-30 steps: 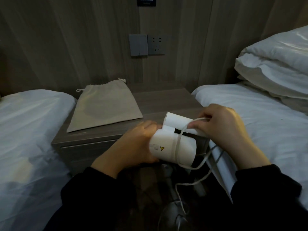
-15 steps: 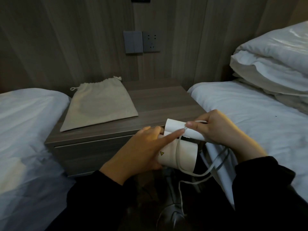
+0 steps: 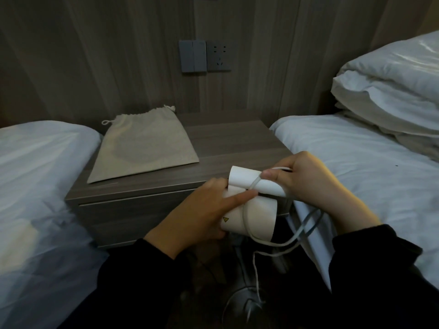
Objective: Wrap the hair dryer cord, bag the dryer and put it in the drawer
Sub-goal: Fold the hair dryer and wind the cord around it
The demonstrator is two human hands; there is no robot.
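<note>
Two beds (image 3: pixel 356 162) flank the bench (image 3: pixel 225 143), where the cloth bag (image 3: pixel 142 148) lies flat above the closed drawer (image 3: pixel 133 217). In front of it, the left hand (image 3: pixel 197 217) clasps the folded hair dryer (image 3: pixel 251 205); the right hand (image 3: pixel 306 181) pinches the cord (image 3: pixel 247 222) against the handle. The dangling slack looks likely to slip off if that grip eases.

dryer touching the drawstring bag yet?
Apart. The head view shows the hair dryer held by both hands in front of the nightstand, with bare wood between it and the drawstring bag.
</note>
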